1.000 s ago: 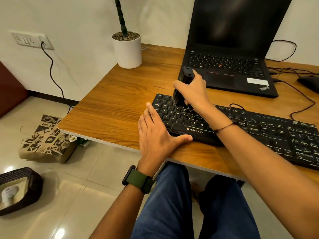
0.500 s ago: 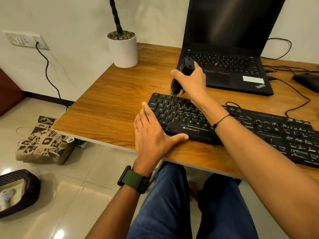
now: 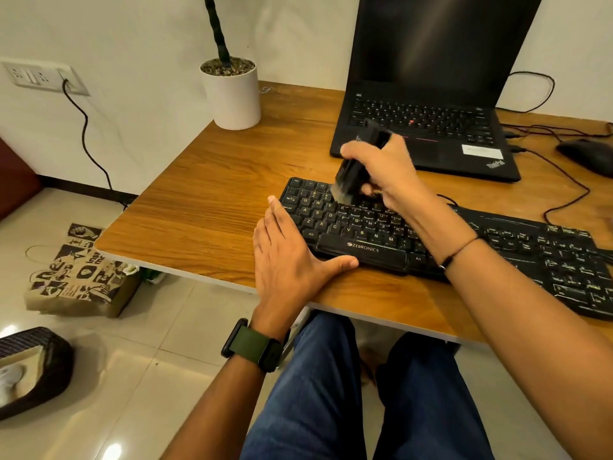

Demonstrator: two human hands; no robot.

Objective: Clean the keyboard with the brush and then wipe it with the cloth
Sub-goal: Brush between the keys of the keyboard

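A black Zebronics keyboard (image 3: 361, 249) lies along the front of the wooden desk (image 3: 212, 207). My right hand (image 3: 384, 171) grips a black brush (image 3: 351, 174), whose pale bristles touch the upper key rows near the keyboard's left end; the brush is motion-blurred. My left hand (image 3: 292, 260) lies flat on the desk, fingers together against the keyboard's left edge, thumb along its front edge, holding nothing. No cloth is in view.
An open black laptop (image 3: 428, 127) stands just behind the keyboard. A white plant pot (image 3: 232, 94) sits at the desk's back left. A black mouse (image 3: 587, 156) and cables lie at the right. On the floor left are a printed paper bag (image 3: 79, 273) and a dark basket (image 3: 33, 366).
My right hand has swept the brush back down from the keyboard's top edge onto the upper key rows. My left hand has stayed put against the keyboard's left end.
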